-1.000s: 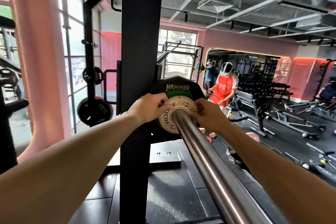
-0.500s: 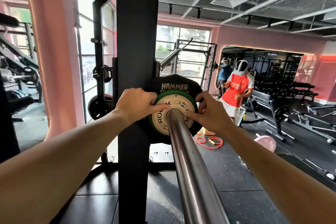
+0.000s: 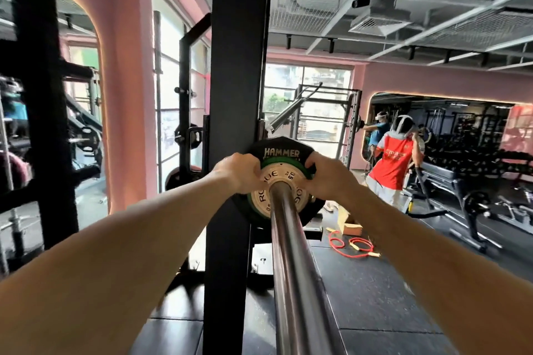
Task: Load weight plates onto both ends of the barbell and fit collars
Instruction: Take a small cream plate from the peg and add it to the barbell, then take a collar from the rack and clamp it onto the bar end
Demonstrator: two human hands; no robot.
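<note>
A steel barbell sleeve (image 3: 291,262) runs from the bottom of the head view away to the middle. Threaded on it is a small green plate (image 3: 281,193) with a cream face and black lettering. Right behind it sits a larger black plate (image 3: 281,150) marked HAMMER. My left hand (image 3: 238,173) grips the green plate's left rim with curled fingers. My right hand (image 3: 326,174) grips its right rim the same way. No collar shows on the sleeve.
A black rack upright (image 3: 236,95) stands just left of the sleeve. A red skipping rope (image 3: 346,248) and a wooden block (image 3: 352,229) lie on the black floor mats. A person in a red shirt (image 3: 393,163) stands at right near benches. More racks fill the left side.
The camera has tilted and shifted, so the sleeve now runs more centrally. Both hands have stayed on the green plate's rim, which looks closer against the black plate.
</note>
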